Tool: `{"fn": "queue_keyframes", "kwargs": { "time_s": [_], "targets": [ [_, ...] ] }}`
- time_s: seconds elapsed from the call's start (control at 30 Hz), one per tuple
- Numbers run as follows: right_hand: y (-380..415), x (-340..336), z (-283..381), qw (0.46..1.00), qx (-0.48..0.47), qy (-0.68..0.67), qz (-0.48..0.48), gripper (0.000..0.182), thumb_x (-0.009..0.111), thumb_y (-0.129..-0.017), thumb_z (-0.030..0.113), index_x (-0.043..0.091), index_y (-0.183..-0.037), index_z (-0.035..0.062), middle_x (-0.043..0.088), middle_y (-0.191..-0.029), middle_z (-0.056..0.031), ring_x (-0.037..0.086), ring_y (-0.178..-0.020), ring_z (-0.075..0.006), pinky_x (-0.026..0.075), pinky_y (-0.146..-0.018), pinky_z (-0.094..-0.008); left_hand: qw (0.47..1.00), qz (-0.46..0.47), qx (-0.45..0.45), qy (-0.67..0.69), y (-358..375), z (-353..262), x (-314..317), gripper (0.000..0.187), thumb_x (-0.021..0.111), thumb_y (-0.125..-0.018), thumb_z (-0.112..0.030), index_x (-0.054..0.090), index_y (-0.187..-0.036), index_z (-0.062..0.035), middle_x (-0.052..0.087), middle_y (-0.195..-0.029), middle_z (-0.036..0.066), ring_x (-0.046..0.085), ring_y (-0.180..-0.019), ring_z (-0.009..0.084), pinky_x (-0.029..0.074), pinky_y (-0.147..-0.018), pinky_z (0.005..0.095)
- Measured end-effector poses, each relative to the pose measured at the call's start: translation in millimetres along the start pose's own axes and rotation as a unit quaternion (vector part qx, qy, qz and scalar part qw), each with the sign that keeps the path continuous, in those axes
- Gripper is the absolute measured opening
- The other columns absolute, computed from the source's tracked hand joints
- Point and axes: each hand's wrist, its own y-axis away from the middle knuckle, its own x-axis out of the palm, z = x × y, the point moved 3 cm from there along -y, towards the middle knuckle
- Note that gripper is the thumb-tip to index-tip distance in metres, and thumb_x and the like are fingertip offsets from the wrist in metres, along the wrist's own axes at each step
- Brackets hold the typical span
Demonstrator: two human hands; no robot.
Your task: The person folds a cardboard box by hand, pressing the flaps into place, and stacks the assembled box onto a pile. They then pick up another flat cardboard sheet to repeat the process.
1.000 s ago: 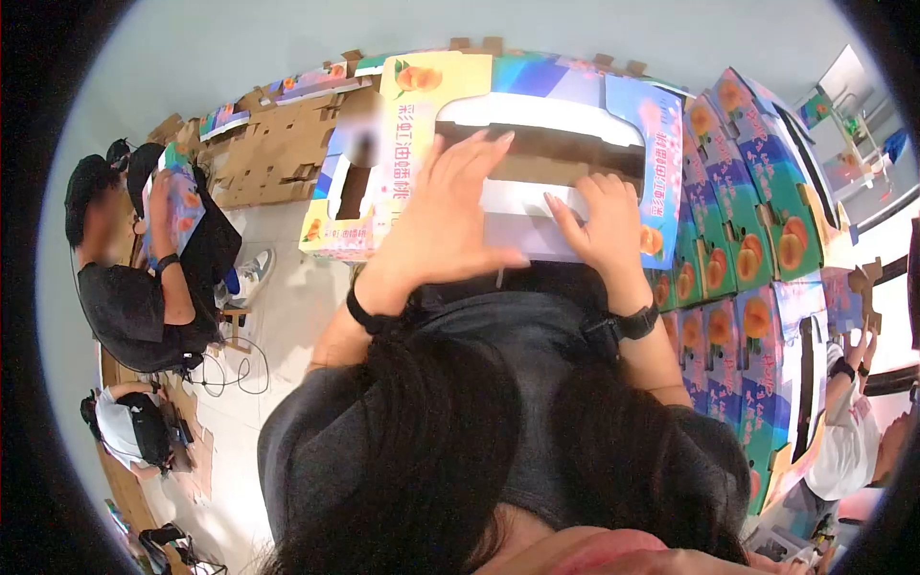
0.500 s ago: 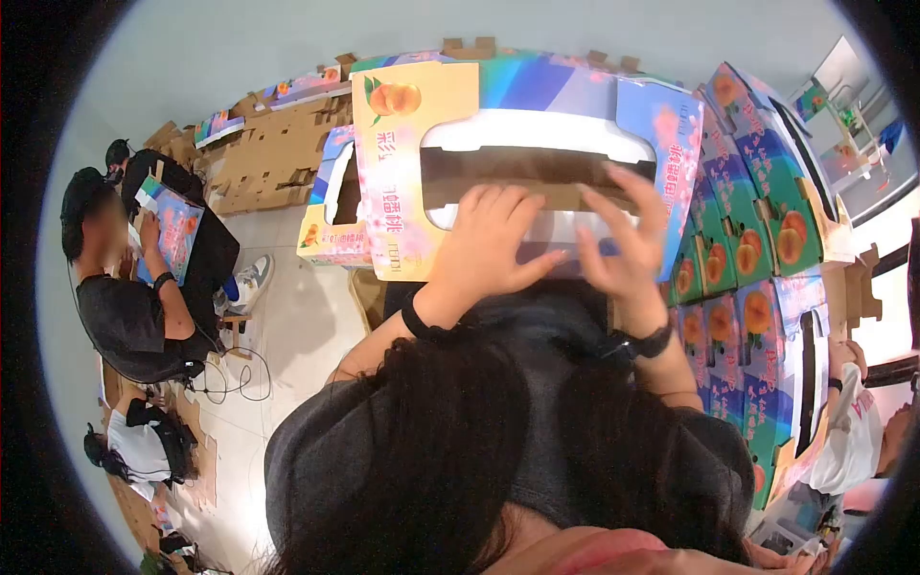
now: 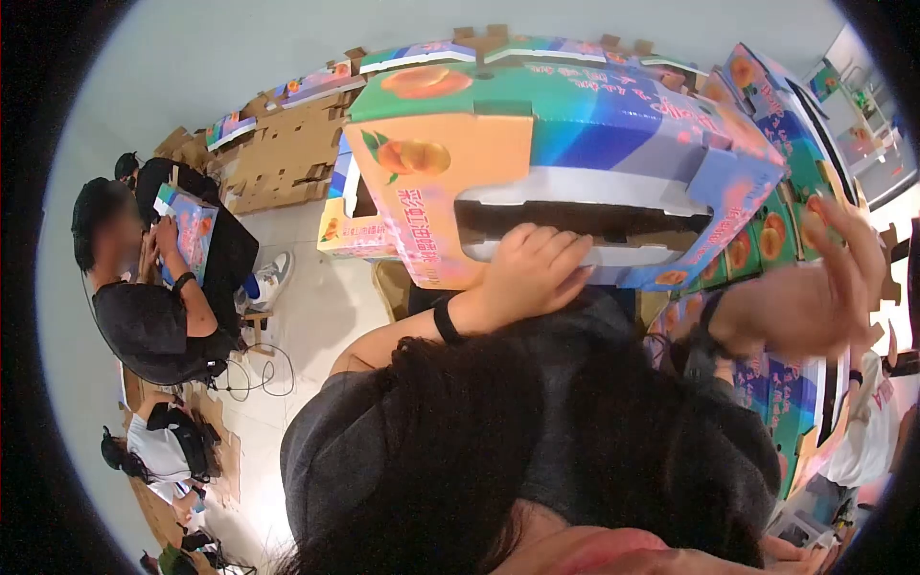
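Observation:
A colourful cardboard fruit box [image 3: 613,125] with peach pictures faces me in the head view, its long cut-out opening turned toward my body. My left hand [image 3: 539,271] is closed over the lower edge of that opening, fingers curled inward. Away from the box, at the right, my right hand [image 3: 815,287] is raised and somewhat blurred. Its fingers are apart and nothing shows in them. Behind it stand several similar boxes [image 3: 771,235] packed side by side, partly covered by the hand and forearm.
Another box [image 3: 335,225] sits just left of the one I hold. Flattened brown cardboard [image 3: 283,158] lies at the back left. A seated person [image 3: 144,307] handles a printed box at the left, with cables [image 3: 264,374] on the floor nearby. Another person [image 3: 862,422] is at the right edge.
My right hand has left the box and swung out to the right. The box has tipped so its green top shows more. My left hand now closes on the opening's edge.

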Motion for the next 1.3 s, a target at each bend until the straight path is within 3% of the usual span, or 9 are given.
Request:
{"fn": "queue_keyframes", "kwargs": {
  "time_s": [0.07,0.17,0.37,0.5,0.6,0.73,0.9,1.07,1.3],
  "targets": [
    [4.2,43.4,-15.0,0.999,-0.006,0.031,-0.012,0.053,0.038,-0.107,0.026,0.073,-0.076,0.0007,0.072,-0.079,-0.0150,0.070,-0.076,-0.0307,0.054,-0.079,-0.0398,1.000,0.000,0.003,0.015,1.9,-2.4,1.8,0.040,0.076,-0.081,-0.032,0.068,-0.112,-0.0088,0.068,-0.100,0.004,0.064,-0.089,0.0200,0.045,-0.082,0.0359],
    [46.0,93.2,-35.1,0.980,0.117,0.062,0.148,0.042,0.047,-0.104,0.018,0.075,-0.075,0.0054,0.070,-0.071,-0.0117,0.065,-0.064,-0.0297,0.049,-0.067,-0.0381,1.000,-0.022,0.014,-0.003,-2.2,-5.9,-2.5,0.038,0.075,-0.081,-0.031,0.069,-0.111,-0.0087,0.070,-0.101,0.005,0.064,-0.091,0.0201,0.045,-0.084,0.0355],
    [51.3,100.8,-36.2,0.986,0.091,0.078,0.118,0.038,0.052,-0.102,0.016,0.075,-0.073,0.0081,0.065,-0.063,-0.0058,0.060,-0.059,-0.0247,0.042,-0.061,-0.0379,1.000,0.017,-0.012,0.023,-0.4,5.3,-1.6,0.043,0.076,-0.081,-0.038,0.068,-0.113,-0.0100,0.070,-0.112,0.005,0.066,-0.101,0.0215,0.045,-0.090,0.0379],
    [47.4,84.4,-17.9,0.987,0.089,0.097,0.090,0.029,0.059,-0.098,0.017,0.074,-0.074,0.0089,0.063,-0.062,-0.0019,0.060,-0.059,-0.0223,0.040,-0.061,-0.0366,0.990,-0.021,0.093,0.105,-2.1,13.8,-16.1,0.041,0.078,-0.080,-0.035,0.068,-0.114,-0.0152,0.067,-0.125,0.009,0.064,-0.119,0.0258,0.045,-0.097,0.0409],
    [46.7,76.8,-13.7,0.971,0.129,0.130,0.153,0.020,0.070,-0.091,0.017,0.072,-0.073,0.0081,0.063,-0.063,-0.0020,0.059,-0.060,-0.0207,0.040,-0.064,-0.0352,0.976,-0.113,0.132,0.134,-14.3,20.2,-48.5,0.045,0.078,-0.079,-0.030,0.064,-0.119,-0.0153,0.066,-0.129,0.009,0.064,-0.117,0.0264,0.041,-0.105,0.0431],
    [44.7,79.0,-3.0,0.987,0.107,0.043,0.108,0.016,0.077,-0.085,0.015,0.071,-0.073,0.0067,0.062,-0.063,-0.0023,0.059,-0.062,-0.0198,0.042,-0.072,-0.0334,0.963,-0.228,0.141,0.016,-61.7,-0.9,-147.1,0.038,0.076,-0.076,-0.026,0.066,-0.111,-0.0159,0.071,-0.116,0.007,0.067,-0.108,0.0301,0.043,-0.101,0.0479],
    [42.0,70.4,8.0,0.989,0.085,0.049,0.112,0.013,0.078,-0.083,0.013,0.071,-0.074,0.0061,0.067,-0.068,-0.0024,0.060,-0.065,-0.0195,0.044,-0.079,-0.0324,0.997,-0.061,0.025,-0.041,-80.4,-28.2,-197.8,0.045,0.072,-0.080,-0.035,0.068,-0.116,-0.0078,0.068,-0.123,0.013,0.063,-0.117,0.0330,0.036,-0.109,0.0536],
    [47.7,45.3,25.0,0.987,0.076,0.037,0.134,0.011,0.080,-0.079,0.014,0.073,-0.078,0.0061,0.072,-0.078,-0.0031,0.065,-0.071,-0.0209,0.044,-0.081,-0.0328,0.985,0.017,-0.081,-0.151,-95.3,3.9,-150.8,0.065,0.076,-0.079,-0.050,0.067,-0.125,-0.0052,0.065,-0.129,0.017,0.060,-0.123,0.0331,0.033,-0.112,0.0546],
    [37.9,31.0,23.4,0.966,0.080,0.016,0.245,0.027,0.084,-0.072,0.020,0.074,-0.091,0.0057,0.073,-0.098,-0.0093,0.068,-0.092,-0.0247,0.047,-0.083,-0.0366,0.983,0.089,-0.128,-0.092,-95.6,10.6,-136.4,0.084,0.080,-0.069,-0.062,0.065,-0.128,-0.0052,0.070,-0.114,0.016,0.065,-0.108,0.0372,0.048,-0.096,0.0471]
  ]
}}
